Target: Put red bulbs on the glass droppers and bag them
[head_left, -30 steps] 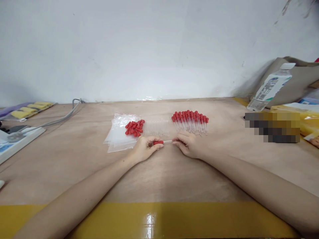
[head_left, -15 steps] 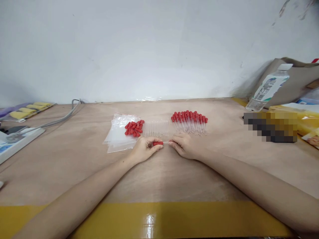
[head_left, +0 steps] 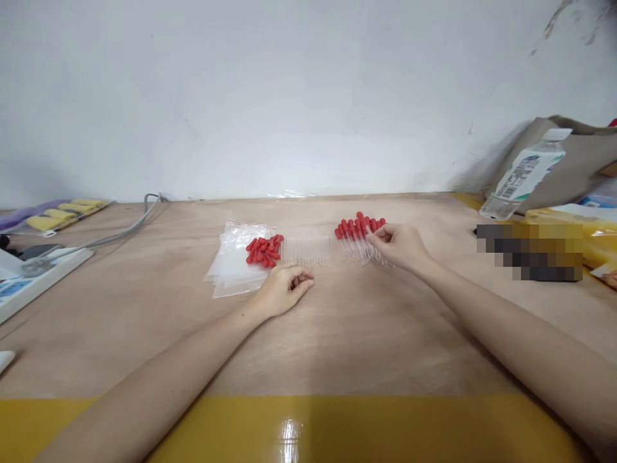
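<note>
My left hand [head_left: 289,287] rests on the table with fingers loosely curled, thumb apart from them, and nothing between. Just behind it lies a pile of red rubber bulbs [head_left: 263,251], partly on clear plastic zip bags [head_left: 236,260]. A row of bare clear dropper tubes [head_left: 304,251] is laid out to the right of the bulbs. Farther right is a row of droppers [head_left: 354,235] with red bulbs on their tubes. My right hand [head_left: 398,245] is over the right part of that row, thumb and finger pinched on a dropper; the hand hides some of the others.
At the right, a plastic bottle [head_left: 525,173] leans near a grey-brown bag [head_left: 583,161], with a yellow package [head_left: 554,215] and a blurred dark object before it. On the left are a white power strip [head_left: 43,276], a grey cable [head_left: 130,225] and yellow-and-purple items [head_left: 58,215].
The dropper held between both hands has left my left hand, whose fingers have loosened. My right hand has moved right and away from me, onto the row of droppers.
</note>
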Tool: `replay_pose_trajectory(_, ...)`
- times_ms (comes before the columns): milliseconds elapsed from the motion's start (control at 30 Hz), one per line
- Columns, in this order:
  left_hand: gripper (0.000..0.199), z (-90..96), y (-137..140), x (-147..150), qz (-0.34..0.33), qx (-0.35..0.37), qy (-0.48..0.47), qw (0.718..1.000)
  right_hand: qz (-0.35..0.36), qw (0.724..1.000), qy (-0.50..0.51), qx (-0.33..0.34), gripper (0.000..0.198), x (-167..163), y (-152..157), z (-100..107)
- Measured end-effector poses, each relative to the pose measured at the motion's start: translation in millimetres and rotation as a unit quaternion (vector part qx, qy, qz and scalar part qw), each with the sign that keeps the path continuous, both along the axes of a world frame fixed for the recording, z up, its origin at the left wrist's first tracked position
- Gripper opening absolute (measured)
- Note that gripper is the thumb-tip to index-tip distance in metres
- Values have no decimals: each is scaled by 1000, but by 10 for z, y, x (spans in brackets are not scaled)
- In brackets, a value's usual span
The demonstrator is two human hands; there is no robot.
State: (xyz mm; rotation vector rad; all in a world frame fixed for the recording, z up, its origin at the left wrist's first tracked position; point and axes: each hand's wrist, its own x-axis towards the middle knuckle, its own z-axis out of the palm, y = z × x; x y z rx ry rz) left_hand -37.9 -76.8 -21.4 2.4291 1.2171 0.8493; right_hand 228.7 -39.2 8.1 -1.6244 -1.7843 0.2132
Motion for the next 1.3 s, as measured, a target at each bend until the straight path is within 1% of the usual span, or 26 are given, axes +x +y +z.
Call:
replay_pose_trajectory(67,15,8,-6,7,-6,0,0,1000,-52,999,-8,-12,22,84,102,47)
replay_pose_trajectory(133,16,9,-8,10,-6,0,-3,1000,-71,997,-28,-18,25,104,178,57)
replay_pose_trajectory(200,16,6,-6,8,-4,0,-5,1000,-83,995,-44,-34,26,56,228,35)
replay_pose_trajectory(367,16,0,2,3,-7,-1,-3,1000,-142,985,-61,-73,25,-136,301,-67)
replay_pose_trajectory(467,16,9,-1,6,-8,-4,-1,1000,-153,981,-82,-87,26,-160,330,-110)
replay_pose_trajectory(533,16,17,-6,11,-8,-7,-1,1000,-154,979,-101,-87,29,-153,329,-115)
replay_pose_trajectory(633,16,22,-11,16,-8,-8,-4,1000,-139,981,-121,-64,32,-188,282,-90)
replay_pose_trajectory(700,16,20,-10,14,-8,-7,-5,1000,-110,985,-125,-44,32,-270,231,-67)
replay_pose_trajectory(767,16,15,-5,8,-7,-6,-2,1000,-68,989,-129,-38,30,-397,186,-55)
replay_pose_trajectory(833,16,10,1,-1,-7,-4,2,1000,-34,989,-135,-57,29,-545,166,-55)
replay_pose_trajectory(900,16,8,3,-7,-8,-3,4,1000,-19,984,-149,-92,27,-685,178,-58)
replay_pose_trajectory(1067,15,-3,-19,12,-15,-2,4,1000,-36,968,-199,-147,24,-899,287,-17)
replay_pose_trajectory(1133,15,-14,-14,11,10,23,0,1000,-31,961,-216,-168,22,-936,326,8)
replay_pose_trajectory(1167,15,-19,-1,-1,31,48,-1,998,-27,959,-221,-175,21,-949,338,16)
replay_pose_trajectory(1233,16,-21,50,-57,89,110,4,990,-21,958,-225,-177,19,-964,340,22)
replay_pose_trajectory(1300,17,-3,125,-152,154,159,19,975,-16,959,-226,-172,19,-963,299,20)
